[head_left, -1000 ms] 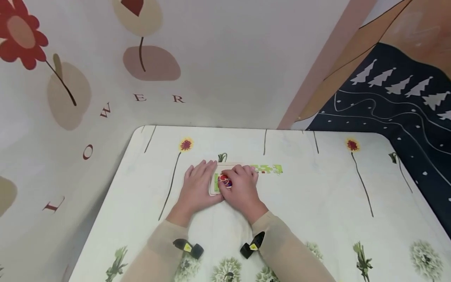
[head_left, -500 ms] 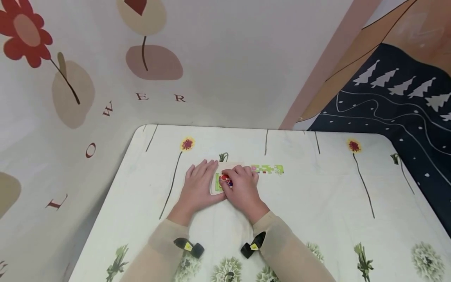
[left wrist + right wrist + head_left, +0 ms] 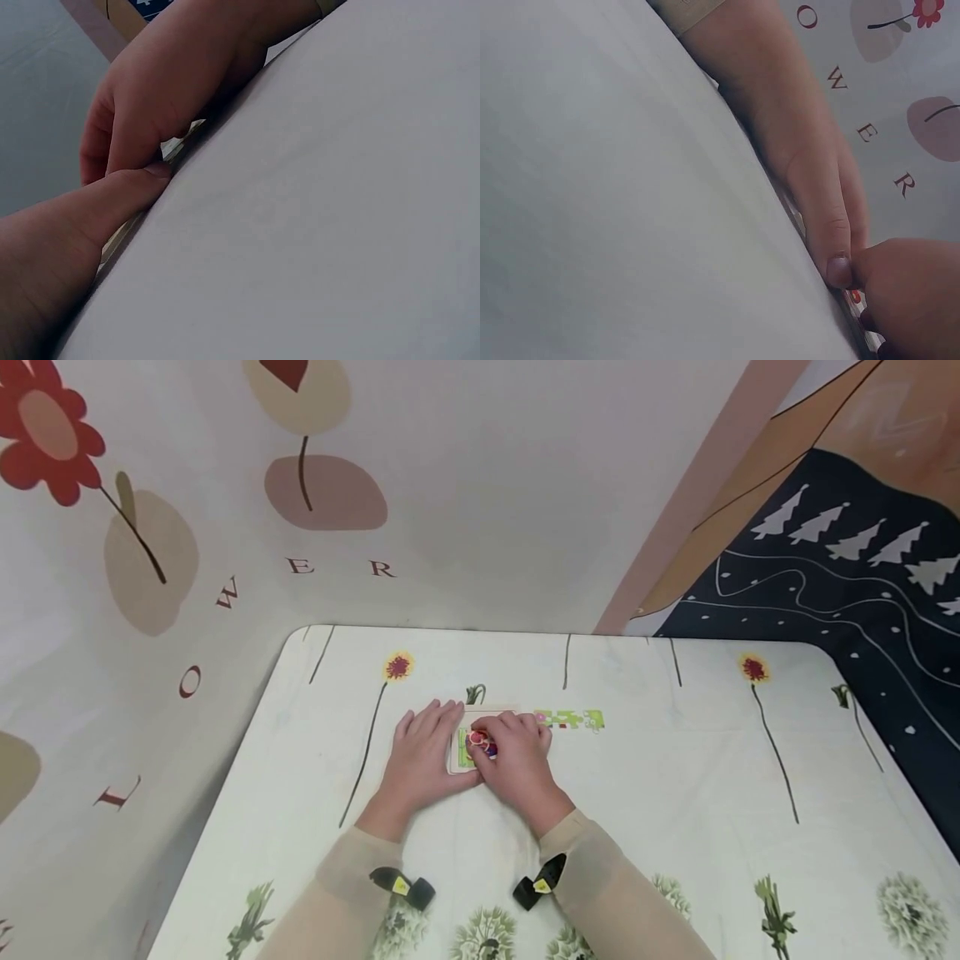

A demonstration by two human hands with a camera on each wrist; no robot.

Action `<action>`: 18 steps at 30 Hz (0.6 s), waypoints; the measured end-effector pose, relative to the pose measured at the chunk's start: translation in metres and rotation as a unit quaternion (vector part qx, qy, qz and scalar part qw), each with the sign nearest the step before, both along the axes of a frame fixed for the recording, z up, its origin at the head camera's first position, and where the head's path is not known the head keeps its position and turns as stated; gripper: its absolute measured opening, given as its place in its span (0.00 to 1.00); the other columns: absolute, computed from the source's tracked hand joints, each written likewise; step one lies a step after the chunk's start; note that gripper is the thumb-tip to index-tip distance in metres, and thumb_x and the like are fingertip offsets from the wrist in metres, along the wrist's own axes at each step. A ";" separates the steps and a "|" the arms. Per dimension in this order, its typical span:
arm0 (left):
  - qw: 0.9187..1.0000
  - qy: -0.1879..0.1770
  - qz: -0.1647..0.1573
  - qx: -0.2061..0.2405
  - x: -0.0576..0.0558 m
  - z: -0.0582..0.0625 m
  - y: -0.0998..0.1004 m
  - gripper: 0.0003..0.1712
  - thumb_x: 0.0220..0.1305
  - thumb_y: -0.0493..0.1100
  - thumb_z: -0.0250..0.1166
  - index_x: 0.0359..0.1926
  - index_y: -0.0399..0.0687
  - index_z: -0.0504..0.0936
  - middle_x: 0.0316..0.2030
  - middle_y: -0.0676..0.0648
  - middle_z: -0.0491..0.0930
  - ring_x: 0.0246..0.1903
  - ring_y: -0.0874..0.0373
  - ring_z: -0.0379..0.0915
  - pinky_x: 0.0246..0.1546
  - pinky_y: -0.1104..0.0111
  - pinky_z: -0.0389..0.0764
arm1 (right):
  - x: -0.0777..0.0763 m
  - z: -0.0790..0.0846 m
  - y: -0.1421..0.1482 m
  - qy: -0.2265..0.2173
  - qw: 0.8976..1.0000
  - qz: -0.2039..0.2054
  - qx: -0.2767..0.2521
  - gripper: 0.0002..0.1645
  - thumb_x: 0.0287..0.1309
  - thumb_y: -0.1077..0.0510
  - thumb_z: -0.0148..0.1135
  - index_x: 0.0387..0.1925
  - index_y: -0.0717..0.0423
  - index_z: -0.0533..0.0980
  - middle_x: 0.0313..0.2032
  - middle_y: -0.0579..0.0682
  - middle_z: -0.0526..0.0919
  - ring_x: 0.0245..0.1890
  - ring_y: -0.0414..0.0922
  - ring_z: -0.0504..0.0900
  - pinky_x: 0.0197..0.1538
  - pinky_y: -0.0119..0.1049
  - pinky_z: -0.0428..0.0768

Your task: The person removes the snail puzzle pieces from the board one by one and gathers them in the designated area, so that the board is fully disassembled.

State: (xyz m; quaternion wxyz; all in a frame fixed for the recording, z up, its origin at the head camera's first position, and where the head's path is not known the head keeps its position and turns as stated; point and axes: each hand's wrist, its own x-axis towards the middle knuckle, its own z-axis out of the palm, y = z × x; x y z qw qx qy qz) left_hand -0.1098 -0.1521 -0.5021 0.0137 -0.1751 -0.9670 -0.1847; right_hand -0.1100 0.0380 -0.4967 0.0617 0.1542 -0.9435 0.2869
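A small puzzle board [image 3: 489,712] lies flat on the table, a green strip showing along its left side. My left hand [image 3: 422,752] rests along the board's left edge with fairly straight fingers, its thumb stretched along the near edge. Over the board, my right hand [image 3: 517,758] curls its thumb and index finger at a red and purple puzzle piece [image 3: 478,742]; much of the board is hidden under that hand. In the left wrist view, the left thumb [image 3: 127,193] reaches to the right hand [image 3: 176,82]. The right wrist view also shows the left hand [image 3: 802,142] meeting the right hand [image 3: 915,300].
Green puzzle pieces [image 3: 576,720] lie in a row just right of the board. The table [image 3: 675,760] has a white cloth with printed flowers. Behind it hangs a pale printed curtain [image 3: 480,527], and a dark panel with printed trees [image 3: 817,568] is at the right.
Both hands stay almost still on the board. Only the right fingertips shift slightly at the red and purple piece, and the head view moves a little.
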 end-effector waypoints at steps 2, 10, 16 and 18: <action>1.000 0.002 -0.001 0.000 0.000 0.000 0.000 0.64 0.54 0.76 0.70 0.83 0.48 0.62 0.81 0.46 0.62 0.81 0.45 0.51 0.77 0.39 0.48 | 0.000 0.001 0.000 -0.001 1.000 -0.001 -0.002 0.17 0.68 0.46 0.72 0.55 0.42 0.85 0.48 0.44 0.84 0.52 0.51 0.73 0.60 0.61 0.63; 1.000 0.003 -0.001 -0.002 -0.001 -0.001 0.001 0.64 0.55 0.76 0.70 0.83 0.47 0.63 0.81 0.46 0.62 0.81 0.45 0.51 0.77 0.39 0.47 | 0.000 -0.001 0.001 0.023 0.999 0.006 -0.022 0.16 0.66 0.48 0.75 0.53 0.43 0.85 0.47 0.44 0.84 0.54 0.51 0.73 0.61 0.61 0.62; 1.000 -0.001 0.001 0.001 0.000 -0.001 0.000 0.63 0.55 0.75 0.70 0.83 0.48 0.62 0.80 0.45 0.62 0.81 0.45 0.51 0.77 0.39 0.47 | 0.000 -0.005 0.004 0.058 0.996 0.028 -0.057 0.14 0.63 0.53 0.77 0.50 0.44 0.86 0.48 0.42 0.87 0.58 0.51 0.73 0.67 0.64 0.59; 1.000 -0.002 0.002 0.004 0.000 0.000 0.000 0.63 0.55 0.74 0.70 0.83 0.48 0.62 0.80 0.45 0.62 0.81 0.44 0.51 0.77 0.39 0.47 | 0.000 -0.005 0.004 0.065 0.995 0.035 -0.065 0.14 0.62 0.54 0.78 0.49 0.44 0.86 0.48 0.41 0.88 0.58 0.50 0.73 0.67 0.64 0.59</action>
